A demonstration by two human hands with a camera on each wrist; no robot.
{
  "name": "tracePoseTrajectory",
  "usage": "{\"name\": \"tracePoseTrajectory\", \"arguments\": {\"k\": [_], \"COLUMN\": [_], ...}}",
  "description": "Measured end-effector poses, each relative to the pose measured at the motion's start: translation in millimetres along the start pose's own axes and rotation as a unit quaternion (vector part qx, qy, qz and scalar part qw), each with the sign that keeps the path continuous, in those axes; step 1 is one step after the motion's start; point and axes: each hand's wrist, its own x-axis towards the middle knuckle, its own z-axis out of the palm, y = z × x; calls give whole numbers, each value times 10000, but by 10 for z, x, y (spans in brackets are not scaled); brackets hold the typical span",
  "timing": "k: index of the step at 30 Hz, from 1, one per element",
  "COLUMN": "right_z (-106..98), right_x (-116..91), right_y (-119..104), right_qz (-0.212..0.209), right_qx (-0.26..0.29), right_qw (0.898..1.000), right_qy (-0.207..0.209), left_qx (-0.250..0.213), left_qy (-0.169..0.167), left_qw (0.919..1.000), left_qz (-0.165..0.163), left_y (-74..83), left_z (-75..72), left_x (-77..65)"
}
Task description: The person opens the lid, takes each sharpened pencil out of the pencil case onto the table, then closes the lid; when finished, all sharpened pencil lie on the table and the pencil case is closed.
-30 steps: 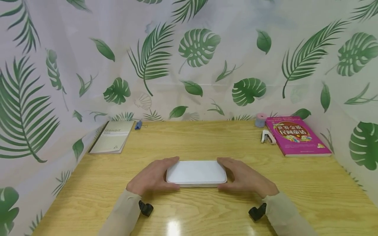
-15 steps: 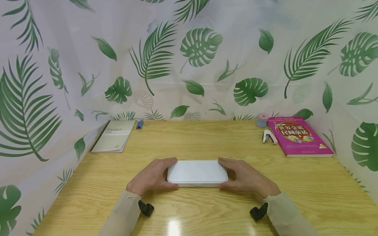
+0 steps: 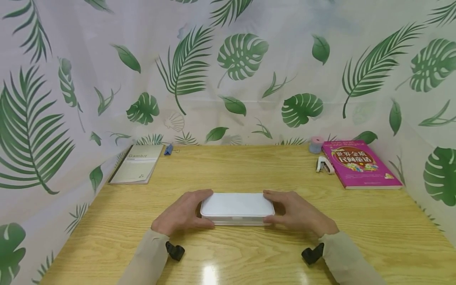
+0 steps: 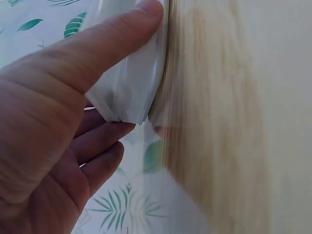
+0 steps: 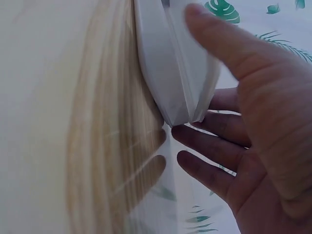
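Note:
A long white pencil case point(image 3: 237, 204) with rounded corners lies on the wooden table, directly before me. My left hand point(image 3: 184, 213) grips its left end, thumb at the near side and fingers round the far corner. At the other end my right hand point(image 3: 298, 213) holds it the same way, its thumb on the front near the lid's edge. The lid point(image 5: 197, 73) stands slightly raised from the base point(image 5: 158, 63) in the right wrist view, with a narrow gap between them. In the left wrist view, the thumb point(image 4: 131, 29) presses the case's near side.
A notebook point(image 3: 137, 166) and a blue binder clip point(image 3: 168, 149) lie at the back left. At the back right are a magenta book point(image 3: 361, 164), a small stapler point(image 3: 324, 164) and a pink and blue spool point(image 3: 316, 145). A leaf-patterned curtain point(image 3: 199, 126) borders the table.
The near edge of the lid has risen a little, so the front looks taller and shows a seam and small tab. The right thumb has shifted up slightly; both hands keep their places.

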Motion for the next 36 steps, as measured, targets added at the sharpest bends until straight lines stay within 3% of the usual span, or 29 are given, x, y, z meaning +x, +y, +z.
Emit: {"name": "tracePoseTrajectory", "arguments": {"k": [7,13,20,28,36], "right_z": [11,19,-10,4,27], "right_x": [20,52,95,202,233], "right_y": [67,116,146,127,132], "right_qz": [-516,-1166,-1676,-2657,-2710], "right_qx": [130,471,243,-502,-446], "right_qw": [9961,9779,9621,9102,8961], "right_qy": [709,1673,2138,3137,3488], "left_qx": [-364,-591,-598,-591,-944], "left_qy": [21,97,177,340,441], "left_qw": [9993,9979,9968,9953,9935], "left_qz": [-64,-262,-506,-684,-451], "left_y": [-49,-74,-91,-108,-128], "left_z": [-21,-17,-6,-1,14], "left_x": [-56,-88,-119,-150,-119]}}
